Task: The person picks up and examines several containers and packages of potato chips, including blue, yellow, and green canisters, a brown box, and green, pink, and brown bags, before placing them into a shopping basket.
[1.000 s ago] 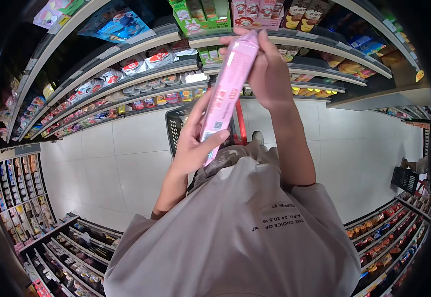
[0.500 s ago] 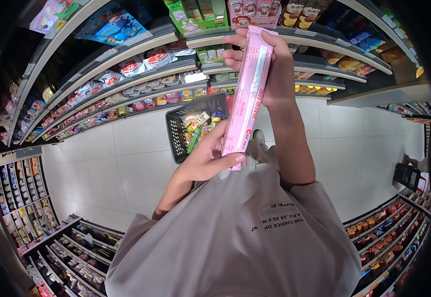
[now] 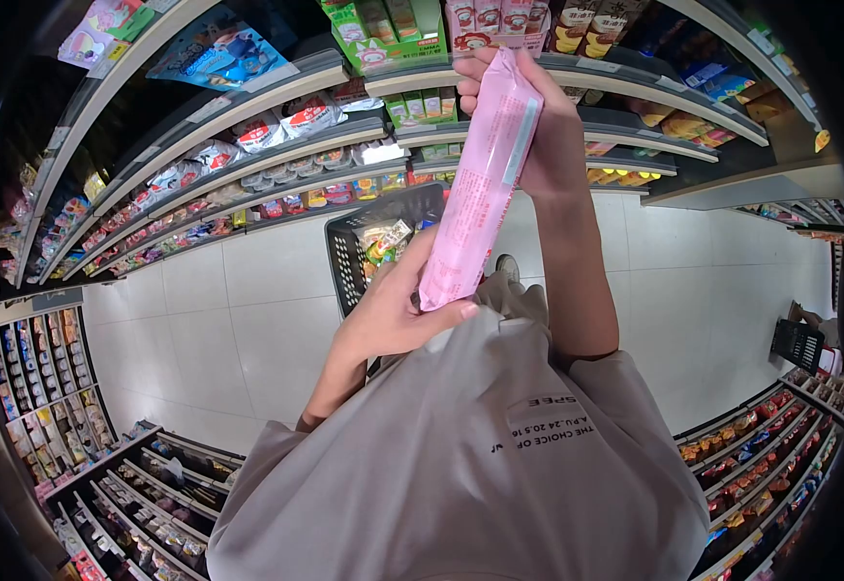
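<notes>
A long pink snack packet (image 3: 483,184) with rows of small print slants across the middle of the view, held between both hands. My left hand (image 3: 388,315) grips its lower end, thumb on the near side and fingers partly hidden behind it. Around the upper end is my right hand (image 3: 550,136), thumb against the packet's top edge and fingertips showing past its far side. Below the packet, a dark basket (image 3: 342,266) on the floor contains several colourful packaged snacks (image 3: 385,240).
Shelves ahead carry a green snack box (image 3: 393,44), a pink snack box (image 3: 497,27) and many bags. More shelves (image 3: 165,504) stand behind on both sides. At the far right, another person's arm (image 3: 809,317) is beside a dark basket (image 3: 797,344).
The pink packet has been rolled, so a broader printed face now shows and the large red lettering has turned away. Both hands still grip its ends.
</notes>
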### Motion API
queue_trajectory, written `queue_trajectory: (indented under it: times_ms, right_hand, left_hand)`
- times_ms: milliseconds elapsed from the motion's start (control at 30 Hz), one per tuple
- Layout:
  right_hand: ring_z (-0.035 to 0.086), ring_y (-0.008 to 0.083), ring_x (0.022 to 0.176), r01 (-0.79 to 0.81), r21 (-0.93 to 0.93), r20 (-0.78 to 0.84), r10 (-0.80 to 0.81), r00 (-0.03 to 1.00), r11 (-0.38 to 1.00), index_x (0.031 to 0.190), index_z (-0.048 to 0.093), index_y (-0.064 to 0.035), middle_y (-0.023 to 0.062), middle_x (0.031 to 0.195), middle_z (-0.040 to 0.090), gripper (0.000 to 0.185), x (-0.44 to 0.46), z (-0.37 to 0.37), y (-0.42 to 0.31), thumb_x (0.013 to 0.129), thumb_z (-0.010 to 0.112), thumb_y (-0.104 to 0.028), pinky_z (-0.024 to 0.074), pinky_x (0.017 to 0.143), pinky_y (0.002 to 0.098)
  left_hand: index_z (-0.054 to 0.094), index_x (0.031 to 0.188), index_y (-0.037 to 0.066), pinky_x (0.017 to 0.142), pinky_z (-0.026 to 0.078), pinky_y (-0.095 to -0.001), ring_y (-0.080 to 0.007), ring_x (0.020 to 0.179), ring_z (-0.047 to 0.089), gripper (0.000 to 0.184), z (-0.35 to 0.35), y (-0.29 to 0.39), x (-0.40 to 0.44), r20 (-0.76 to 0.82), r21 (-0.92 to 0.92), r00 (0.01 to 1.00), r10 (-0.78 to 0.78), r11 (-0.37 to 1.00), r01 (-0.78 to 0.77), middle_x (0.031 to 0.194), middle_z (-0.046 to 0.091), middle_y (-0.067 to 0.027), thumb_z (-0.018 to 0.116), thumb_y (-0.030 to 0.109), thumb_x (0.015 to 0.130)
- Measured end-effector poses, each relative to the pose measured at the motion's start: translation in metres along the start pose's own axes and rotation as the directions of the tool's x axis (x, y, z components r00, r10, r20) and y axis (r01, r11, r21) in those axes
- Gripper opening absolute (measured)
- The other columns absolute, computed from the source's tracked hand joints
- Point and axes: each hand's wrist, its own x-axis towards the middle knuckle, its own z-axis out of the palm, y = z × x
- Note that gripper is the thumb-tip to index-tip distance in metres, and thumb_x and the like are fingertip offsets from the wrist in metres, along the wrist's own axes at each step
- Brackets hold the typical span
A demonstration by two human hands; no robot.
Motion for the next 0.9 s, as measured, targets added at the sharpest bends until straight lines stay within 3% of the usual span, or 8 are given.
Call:
queue_trajectory:
  times_ms: [267, 367, 433, 500, 567, 667, 767, 900]
  right_hand:
    - [0.064, 0.0205, 0.084, -0.034, -0.291, 0.111, 0.069, 0.991, 0.956, 0.126, 0.043, 0.0063, 0.0187, 0.112, 0.061, 0.052, 0.000, 0.014, 0.001, 0.100, 0.029, -0.036, 0.0524, 0.075, 0.0294]
    - [0.062, 0.0209, 0.094, -0.044, -0.447, 0.229, 0.162, 0.960, 0.893, 0.132, 0.038, 0.0025, 0.0182, 0.117, 0.058, 0.053, 0.001, 0.018, 0.015, 0.101, 0.025, -0.039, 0.0514, 0.081, 0.0323]
    - [0.059, 0.0164, 0.097, -0.040, -0.515, 0.169, 0.147, 0.975, 0.856, 0.132, 0.040, -0.0031, 0.0158, 0.116, 0.058, 0.055, -0.003, 0.012, 0.025, 0.097, 0.038, -0.045, 0.0473, 0.083, 0.0291]
    - [0.055, 0.0183, 0.107, 0.136, -0.696, 0.246, 0.056, 0.968, 0.705, 0.138, 0.032, -0.0039, 0.0142, 0.123, 0.054, 0.063, -0.016, 0.009, 0.026, 0.092, 0.050, -0.042, 0.0432, 0.091, 0.0322]
    - [0.056, 0.0204, 0.109, 0.156, -0.670, 0.298, 0.071, 0.952, 0.726, 0.136, 0.040, -0.0039, 0.0126, 0.120, 0.057, 0.061, -0.022, 0.006, 0.028, 0.087, 0.058, -0.036, 0.0445, 0.094, 0.0342]
    - [0.059, 0.0198, 0.103, 0.289, -0.827, 0.441, 0.240, 0.865, 0.481, 0.116, 0.061, -0.0003, 0.0124, 0.112, 0.062, 0.046, -0.033, 0.016, 0.021, 0.072, 0.072, -0.012, 0.0449, 0.091, 0.0327]
    - [0.062, 0.0192, 0.095, 0.229, -0.834, 0.404, 0.275, 0.872, 0.502, 0.116, 0.061, -0.0014, 0.0126, 0.104, 0.065, 0.045, -0.038, 0.027, 0.022, 0.073, 0.071, -0.010, 0.0470, 0.086, 0.0316]
    - [0.064, 0.0164, 0.083, 0.432, -0.822, 0.508, 0.134, 0.851, 0.372, 0.118, 0.060, -0.0020, 0.0119, 0.097, 0.066, 0.044, -0.037, 0.022, 0.027, 0.074, 0.068, -0.005, 0.0499, 0.075, 0.0277]
  left_hand:
    - [0.023, 0.142, 0.001, 0.090, 0.044, -0.0309, -0.0172, 0.108, 0.056, 0.074, 0.004, -0.004, 0.000, 0.162, -0.472, 0.986, -0.030, 0.876, 0.104, 0.120, 0.056, -0.0121, 0.066, 0.004, 0.082]
    - [0.011, 0.146, 0.004, 0.090, 0.045, -0.0311, -0.0175, 0.109, 0.055, 0.083, 0.013, -0.002, 0.006, 0.095, -0.489, 0.994, -0.054, 0.867, 0.093, 0.121, 0.055, -0.0143, 0.063, -0.006, 0.081]
    - [0.007, 0.147, 0.009, 0.089, 0.047, -0.0324, -0.0192, 0.110, 0.056, 0.091, 0.015, -0.006, 0.009, -0.089, -0.622, 0.996, -0.033, 0.783, -0.029, 0.122, 0.055, -0.0163, 0.062, -0.013, 0.078]
    - [0.002, 0.147, 0.013, 0.088, 0.049, -0.0356, -0.0216, 0.110, 0.056, 0.098, 0.010, -0.010, 0.011, -0.146, -0.564, 0.987, -0.063, 0.825, -0.031, 0.123, 0.053, -0.0164, 0.065, -0.013, 0.076]
    - [-0.001, 0.147, 0.015, 0.086, 0.052, -0.0383, -0.0233, 0.110, 0.056, 0.103, 0.010, -0.008, 0.015, -0.402, -0.491, 0.912, -0.080, 0.860, -0.141, 0.123, 0.051, -0.0172, 0.067, -0.013, 0.074]
    - [-0.005, 0.145, 0.015, 0.084, 0.053, -0.0389, -0.0256, 0.104, 0.058, 0.105, 0.010, -0.007, 0.018, -0.506, -0.421, 0.859, -0.078, 0.891, -0.167, 0.119, 0.051, -0.0181, 0.068, -0.012, 0.073]
    - [-0.006, 0.144, 0.014, 0.083, 0.054, -0.0390, -0.0273, 0.102, 0.059, 0.105, 0.008, -0.017, 0.017, -0.590, -0.299, 0.808, -0.005, 0.930, -0.213, 0.117, 0.050, -0.0189, 0.068, -0.012, 0.074]
    - [-0.012, 0.143, 0.016, 0.081, 0.054, -0.0333, -0.0240, 0.111, 0.052, 0.107, 0.011, -0.013, 0.017, -0.542, -0.344, 0.839, 0.052, 0.897, -0.278, 0.129, 0.039, -0.0186, 0.065, -0.013, 0.074]
